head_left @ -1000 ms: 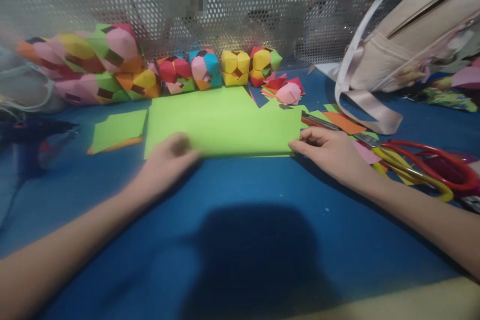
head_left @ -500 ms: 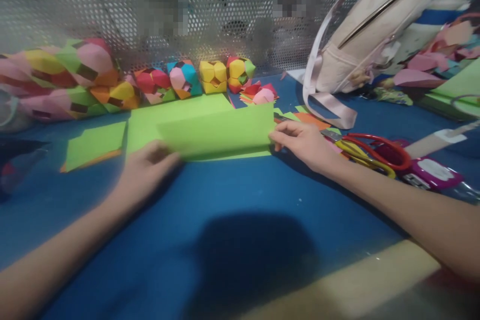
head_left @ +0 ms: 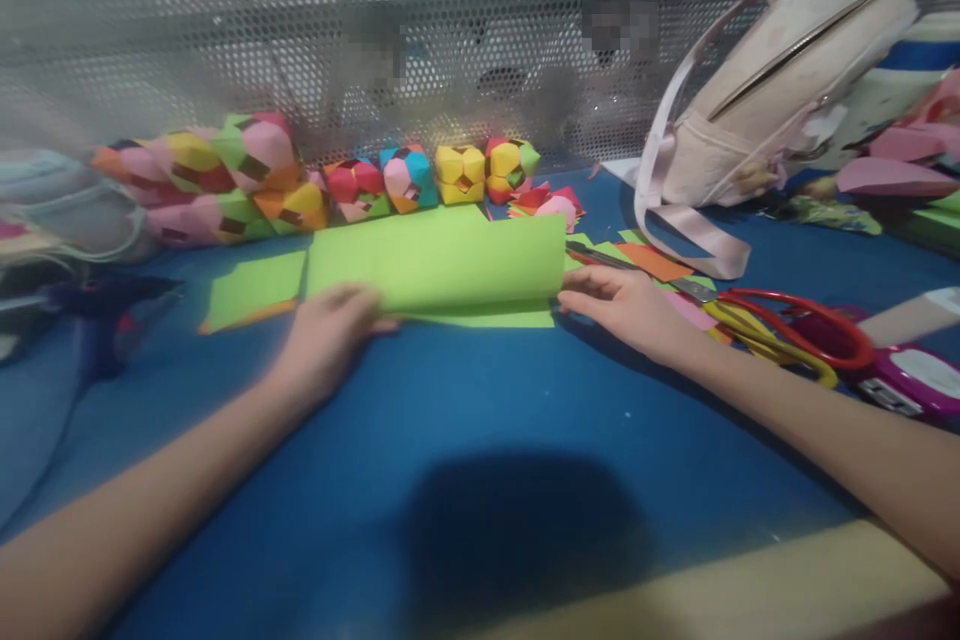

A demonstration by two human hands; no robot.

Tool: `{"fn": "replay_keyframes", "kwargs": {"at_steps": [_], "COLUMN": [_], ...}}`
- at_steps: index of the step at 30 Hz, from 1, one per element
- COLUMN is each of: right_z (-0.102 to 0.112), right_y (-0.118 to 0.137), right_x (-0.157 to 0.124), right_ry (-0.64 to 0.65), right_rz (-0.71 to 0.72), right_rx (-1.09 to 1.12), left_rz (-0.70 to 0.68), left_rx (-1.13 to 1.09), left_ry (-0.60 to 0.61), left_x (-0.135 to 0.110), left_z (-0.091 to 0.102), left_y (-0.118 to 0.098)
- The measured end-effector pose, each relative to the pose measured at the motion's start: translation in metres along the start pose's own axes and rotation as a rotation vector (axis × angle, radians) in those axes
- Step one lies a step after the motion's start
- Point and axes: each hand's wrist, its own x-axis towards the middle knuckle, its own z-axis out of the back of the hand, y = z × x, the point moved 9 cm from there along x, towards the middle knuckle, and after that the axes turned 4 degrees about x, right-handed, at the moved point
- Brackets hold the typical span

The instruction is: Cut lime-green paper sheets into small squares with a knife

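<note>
Red-handled metal scissors [head_left: 787,297] lie just beside the right hand [head_left: 626,308]. Left hand [head_left: 336,322]: loosely curled against the folded, bright-green paper sheet [head_left: 442,263] (blurred; grip cannot be determined). Right hand: half-closed at the sheet's right edge; grip likewise indeterminable. The sheet lies between both hands, before multicoloured folded-paper blocks [head_left: 409,179].

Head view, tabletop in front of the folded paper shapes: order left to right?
Dark blue glue gun → small green paper pile → large green paper → right hand → red scissor handle. Left hand omitted: it overlaps the large green paper.
</note>
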Motion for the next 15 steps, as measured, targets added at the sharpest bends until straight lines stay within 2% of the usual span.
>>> {"fn": "replay_keyframes", "kwargs": {"at_steps": [8,13,15], "right_z": [0.004,0.001,0.001], "right_y": [0.008,0.009,0.014], "right_x": [0.001,0.003,0.002], "right_ry": [-0.066,-0.033,-0.020], "right_rz": [0.108,0.127,0.165], "right_rx": [-0.315,-0.269,-0.237], "left_rz": [0.102,0.124,0.055], "left_rx": [-0.231,-0.268,-0.134], "left_ry": [-0.011,-0.049,-0.060], "left_x": [-0.004,-0.002,-0.001], "left_z": [-0.004,0.002,0.005], "left_y": [-0.003,-0.004,-0.013]}}
